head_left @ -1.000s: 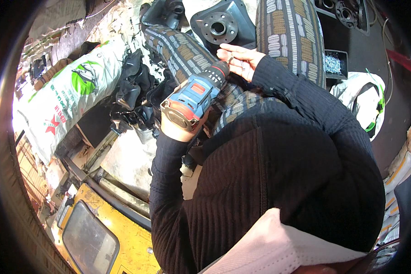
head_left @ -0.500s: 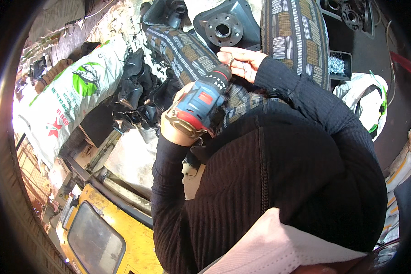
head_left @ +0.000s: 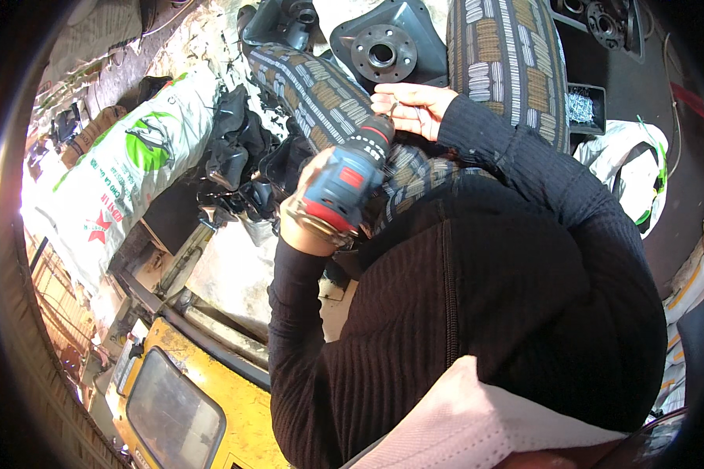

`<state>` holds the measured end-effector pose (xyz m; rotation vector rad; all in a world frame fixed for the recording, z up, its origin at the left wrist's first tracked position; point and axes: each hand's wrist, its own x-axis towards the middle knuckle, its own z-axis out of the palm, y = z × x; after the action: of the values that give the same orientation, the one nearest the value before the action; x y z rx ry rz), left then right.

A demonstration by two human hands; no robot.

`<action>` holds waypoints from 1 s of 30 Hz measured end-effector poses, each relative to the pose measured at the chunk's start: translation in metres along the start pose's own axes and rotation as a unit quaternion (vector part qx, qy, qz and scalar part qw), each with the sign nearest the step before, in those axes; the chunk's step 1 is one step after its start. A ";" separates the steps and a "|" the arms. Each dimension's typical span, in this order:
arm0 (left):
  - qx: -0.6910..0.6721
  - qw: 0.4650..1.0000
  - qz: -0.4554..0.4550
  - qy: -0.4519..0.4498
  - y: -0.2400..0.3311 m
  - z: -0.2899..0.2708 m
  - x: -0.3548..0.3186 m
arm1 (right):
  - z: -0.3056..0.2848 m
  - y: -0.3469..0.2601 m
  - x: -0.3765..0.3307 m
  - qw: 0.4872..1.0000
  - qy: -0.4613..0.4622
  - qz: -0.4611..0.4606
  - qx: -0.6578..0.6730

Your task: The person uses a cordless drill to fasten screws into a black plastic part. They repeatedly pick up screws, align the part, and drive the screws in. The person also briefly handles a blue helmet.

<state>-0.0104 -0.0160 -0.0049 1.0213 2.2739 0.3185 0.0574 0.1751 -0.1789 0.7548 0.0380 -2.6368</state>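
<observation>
Drill (head_left: pixel 339 187), held by the left hand (head_left: pixel 302 231), has turned more forward, its nose beside the right hand (head_left: pixel 416 111), whose grip I cannot tell.

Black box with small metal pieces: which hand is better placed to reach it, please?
Probably the right hand: it is nearer to the black box, while the left hand grips the drill.
</observation>
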 end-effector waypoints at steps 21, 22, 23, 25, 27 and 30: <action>0.143 0.988 0.047 -0.012 -0.028 -0.021 0.058 | -0.007 -0.005 0.013 0.953 0.248 -0.071 -0.159; 0.152 0.987 0.006 -0.048 -0.029 -0.024 0.062 | -0.008 -0.006 0.015 0.953 0.244 -0.075 -0.162; 0.155 0.987 0.039 -0.036 -0.030 -0.028 0.065 | -0.008 -0.007 0.017 0.955 0.242 -0.074 -0.156; 0.195 0.973 0.118 -0.034 -0.029 -0.036 0.071 | -0.010 -0.007 0.019 0.958 0.243 -0.063 -0.139; 0.145 0.985 0.063 -0.064 -0.024 -0.039 0.075 | -0.011 -0.005 0.021 0.955 0.252 -0.071 -0.142; 0.108 0.988 0.079 -0.082 -0.014 -0.042 0.084 | -0.009 -0.004 0.023 0.948 0.257 -0.093 -0.166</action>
<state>-0.0875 0.0378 -0.0155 1.2916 2.1166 0.0499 0.0431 0.1712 -0.1991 1.3384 0.7074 -2.4244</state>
